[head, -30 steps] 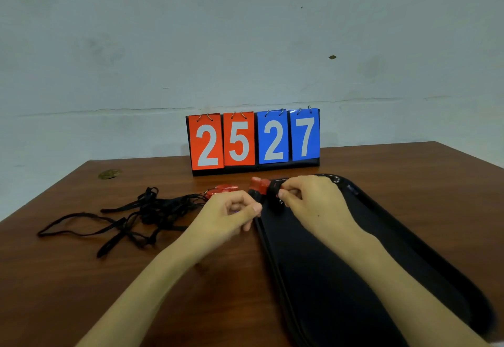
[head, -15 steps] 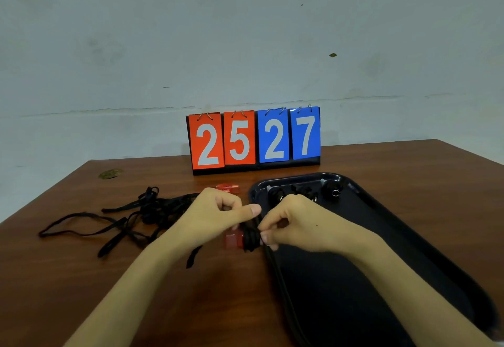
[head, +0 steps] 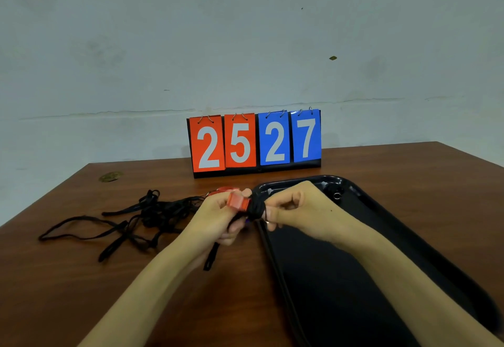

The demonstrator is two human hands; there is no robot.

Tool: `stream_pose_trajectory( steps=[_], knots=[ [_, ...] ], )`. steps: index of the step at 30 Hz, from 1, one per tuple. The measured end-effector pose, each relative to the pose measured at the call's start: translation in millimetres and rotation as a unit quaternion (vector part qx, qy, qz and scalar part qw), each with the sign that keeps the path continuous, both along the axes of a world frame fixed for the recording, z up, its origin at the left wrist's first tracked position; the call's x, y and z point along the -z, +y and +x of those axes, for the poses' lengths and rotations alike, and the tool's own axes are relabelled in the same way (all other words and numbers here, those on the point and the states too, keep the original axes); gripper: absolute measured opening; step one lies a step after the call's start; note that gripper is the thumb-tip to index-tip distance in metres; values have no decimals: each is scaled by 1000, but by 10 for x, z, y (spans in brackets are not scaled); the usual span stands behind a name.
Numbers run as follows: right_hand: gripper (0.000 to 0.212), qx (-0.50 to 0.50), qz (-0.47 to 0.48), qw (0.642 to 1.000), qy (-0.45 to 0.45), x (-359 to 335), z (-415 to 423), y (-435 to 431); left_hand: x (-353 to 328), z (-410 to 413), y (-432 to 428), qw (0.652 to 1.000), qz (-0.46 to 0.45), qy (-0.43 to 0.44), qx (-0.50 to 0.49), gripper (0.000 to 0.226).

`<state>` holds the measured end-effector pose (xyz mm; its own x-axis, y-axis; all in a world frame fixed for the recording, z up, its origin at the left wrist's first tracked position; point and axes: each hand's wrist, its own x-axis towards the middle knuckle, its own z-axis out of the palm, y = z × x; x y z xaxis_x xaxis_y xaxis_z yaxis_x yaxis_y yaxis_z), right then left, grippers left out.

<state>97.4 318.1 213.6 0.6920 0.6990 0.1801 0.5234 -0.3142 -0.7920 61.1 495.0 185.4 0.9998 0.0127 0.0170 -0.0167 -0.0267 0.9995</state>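
Between the two hands, raised a little above the table [head: 81,278] at the tray's near-left rim, sits a red whistle [head: 237,201]. The left hand [head: 215,218] grips it from below and behind, fingers curled round its body. The right hand [head: 297,210] pinches the black cord [head: 255,207] wound in a bundle on the whistle's right end, thumb and forefinger closed on it. The whistle's long axis runs roughly left to right, tilted slightly down toward the right. Its square red end points left and away from the person, and its wrapped end faces the right hand. A loose tail of cord [head: 211,258] hangs below the left hand onto the table.

The black tray [head: 354,186] lies to the right, directly beneath the right hand, so that hand is the nearer one for setting the bundle down, judging by the wound pieces and a small ring [head: 337,196] at the tray's far end. Left of the hands lies a tangle of loose black straps [head: 152,210], and a second red whistle [head: 225,190] shows just behind the left hand. A flip scoreboard [head: 256,142] reading 25–27 stands at the table's far edge.
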Motion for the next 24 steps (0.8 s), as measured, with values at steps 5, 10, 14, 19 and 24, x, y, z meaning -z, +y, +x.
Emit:
stream_pose_trajectory(
  steps=[5,10,14,19,24],
  knots=[
    [20,149,40,988,-12,22,101,-33,35,-52,-55,996,61,-62,-10,29],
    [13,230,-51,967,-98,120,121,0,120,-19,-84,975,204,-85,-13,25],
    [17,246,-124,946,-170,162,113,20,182,-23,-101,957,274,-94,-3,27],
    [20,209,-174,930,-248,196,60,50,202,-48,-95,925,357,-126,-21,29],
    [21,100,-223,928,-283,238,35,48,153,-71,-80,903,385,-184,-34,45]
  ],
)
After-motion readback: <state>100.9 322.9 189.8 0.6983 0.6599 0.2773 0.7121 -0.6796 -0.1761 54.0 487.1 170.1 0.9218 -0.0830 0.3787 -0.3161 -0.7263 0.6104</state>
